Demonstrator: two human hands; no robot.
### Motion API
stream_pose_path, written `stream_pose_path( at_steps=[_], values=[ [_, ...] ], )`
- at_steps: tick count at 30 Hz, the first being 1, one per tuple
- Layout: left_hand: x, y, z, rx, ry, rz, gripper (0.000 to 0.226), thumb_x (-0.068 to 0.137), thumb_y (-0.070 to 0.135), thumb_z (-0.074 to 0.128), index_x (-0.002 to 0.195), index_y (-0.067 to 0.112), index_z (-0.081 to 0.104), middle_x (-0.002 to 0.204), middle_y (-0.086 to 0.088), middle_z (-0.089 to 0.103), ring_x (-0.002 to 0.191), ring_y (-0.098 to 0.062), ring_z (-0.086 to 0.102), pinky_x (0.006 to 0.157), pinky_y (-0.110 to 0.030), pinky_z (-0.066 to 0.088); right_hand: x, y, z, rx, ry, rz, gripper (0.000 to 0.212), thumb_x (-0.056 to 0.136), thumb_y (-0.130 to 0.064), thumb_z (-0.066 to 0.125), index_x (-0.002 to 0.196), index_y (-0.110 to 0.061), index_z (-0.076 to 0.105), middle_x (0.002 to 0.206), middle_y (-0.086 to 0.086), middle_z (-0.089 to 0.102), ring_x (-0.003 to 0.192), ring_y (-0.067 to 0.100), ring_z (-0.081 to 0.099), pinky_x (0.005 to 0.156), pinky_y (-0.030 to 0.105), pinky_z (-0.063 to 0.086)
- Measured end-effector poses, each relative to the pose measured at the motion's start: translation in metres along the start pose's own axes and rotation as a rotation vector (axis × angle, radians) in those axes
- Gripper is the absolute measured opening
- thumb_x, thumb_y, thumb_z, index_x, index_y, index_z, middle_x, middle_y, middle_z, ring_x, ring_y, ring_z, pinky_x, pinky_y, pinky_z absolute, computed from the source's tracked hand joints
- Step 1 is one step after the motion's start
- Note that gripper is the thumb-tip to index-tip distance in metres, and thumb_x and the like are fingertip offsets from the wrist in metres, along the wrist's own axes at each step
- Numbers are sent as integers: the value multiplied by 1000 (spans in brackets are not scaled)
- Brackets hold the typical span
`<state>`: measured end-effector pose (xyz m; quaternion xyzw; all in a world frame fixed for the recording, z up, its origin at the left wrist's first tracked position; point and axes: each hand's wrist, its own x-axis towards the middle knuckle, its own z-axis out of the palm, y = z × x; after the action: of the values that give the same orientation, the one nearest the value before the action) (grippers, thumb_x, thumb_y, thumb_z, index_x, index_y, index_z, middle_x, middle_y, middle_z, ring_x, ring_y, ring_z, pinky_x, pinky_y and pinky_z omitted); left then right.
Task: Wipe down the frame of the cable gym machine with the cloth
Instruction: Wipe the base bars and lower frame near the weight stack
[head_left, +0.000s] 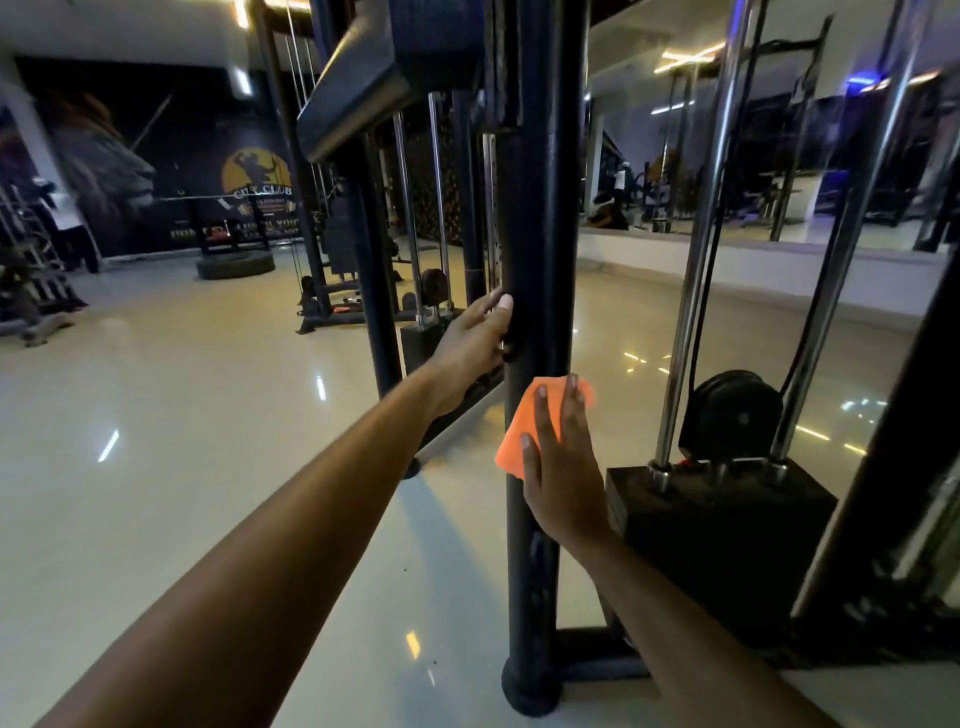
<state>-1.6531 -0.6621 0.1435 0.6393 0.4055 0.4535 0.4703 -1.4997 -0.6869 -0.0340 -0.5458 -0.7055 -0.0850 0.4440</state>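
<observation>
— Under the right hand (563, 483), flat against the post: orange cloth (524, 431), pressed to the black upright of the cable machine frame (537, 234). Fingers (571, 400) straight and slightly spread, palm on the cloth, no pinch.

— And the left?

— Left hand (475, 345) higher up the same upright, on its left side. Fingers curled round the post, thumb tip (504, 306) on the front face, arm stretched out from the lower left.

— Beyond the fingers?

— To the right of the right hand, close by: black weight stack (722, 540) with chrome guide rods (696, 260) rising out of it and a black pulley wheel (732, 415) just behind. Past the left fingers: a second set of rods and a further stack, blurred. Below both hands: pale glossy floor (208, 415), base foot of the post at the bottom of view. Far left, well apart: a large tyre (235, 265) lying flat before a dark wall mural (156, 171). Far right: a mirror wall (779, 145).
</observation>
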Motion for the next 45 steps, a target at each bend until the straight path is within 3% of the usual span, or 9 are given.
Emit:
stream_pose_path(
  at_steps=[5, 9, 15, 21, 24, 30, 36, 42, 45],
  values=[
    [-3, -8, 2, -56, -13, -26, 60, 116, 57, 22, 168, 31, 32, 173, -6, 35, 155, -27, 40, 128, -51, 31, 21, -10, -8, -67, 46, 14, 70, 116, -45, 31, 175, -25, -1, 182, 11, -12, 168, 40, -5, 130, 68, 17],
    [0, -14, 2, -92, 6, -9, 68, 113, 63, 14, 170, 28, 28, 176, -4, 28, 161, -28, 31, 129, -51, 26, 50, -19, -15, -40, 141, -13, 68, 117, -42, 33, 175, -23, 3, 182, 11, -12, 169, 36, -5, 134, 61, 13],
    [-5, -66, 4, -56, -47, -42, 71, 109, 69, 27, 169, 31, 30, 173, -2, 37, 156, -23, 41, 129, -47, 31, -38, 15, 40, -32, 31, 9, 72, 116, -31, 46, 175, -19, 6, 182, 15, -11, 168, 39, -4, 127, 66, 28],
    [-4, -92, 9, -51, -55, -14, 60, 113, 60, 32, 168, 37, 32, 172, -2, 37, 153, -23, 42, 126, -48, 35, 3, 7, 35, 59, 157, -1, 70, 117, -35, 47, 175, -19, 10, 182, 15, -8, 169, 38, 1, 131, 61, 25],
    [1, -108, 10, -44, -40, -7, 48, 115, 53, 37, 159, 36, 44, 160, 2, 52, 142, -15, 53, 117, -42, 43, 10, 11, 47, 68, 224, -14, 69, 117, -33, 48, 173, -16, 14, 181, 18, -4, 168, 39, 1, 132, 59, 23],
    [-4, -165, 5, 11, -90, 21, 61, 111, 51, 54, 166, 29, 38, 159, 2, 57, 148, -18, 52, 126, -49, 40, -108, 63, 114, 8, 14, -22, 68, 117, -39, 43, 172, -22, 6, 181, 16, -13, 167, 45, -1, 123, 69, 32],
    [-3, -205, 2, 30, -110, 25, 78, 102, 61, 65, 166, 27, 38, 165, -16, 43, 150, -34, 49, 120, -58, 45, -46, 49, 108, 114, 238, -25, 69, 114, -34, 52, 169, -15, 15, 179, 21, 1, 168, 42, 5, 132, 59, 22],
    [-8, -221, 6, 67, -96, 73, 61, 111, 47, 56, 164, 21, 43, 159, -5, 56, 151, -24, 49, 124, -55, 41, -129, 89, 151, -18, 54, -83, 89, 114, -37, 54, 172, -32, -13, 179, 19, -6, 166, 50, 2, 126, 68, 27],
    [-10, -227, 7, 55, -90, 42, 61, 111, 48, 57, 164, 22, 44, 158, -3, 57, 149, -22, 51, 123, -52, 43, -108, 80, 144, 10, 97, -84, 81, 114, -39, 53, 172, -27, -2, 179, 21, -3, 166, 48, 1, 128, 67, 23]
  ],
)
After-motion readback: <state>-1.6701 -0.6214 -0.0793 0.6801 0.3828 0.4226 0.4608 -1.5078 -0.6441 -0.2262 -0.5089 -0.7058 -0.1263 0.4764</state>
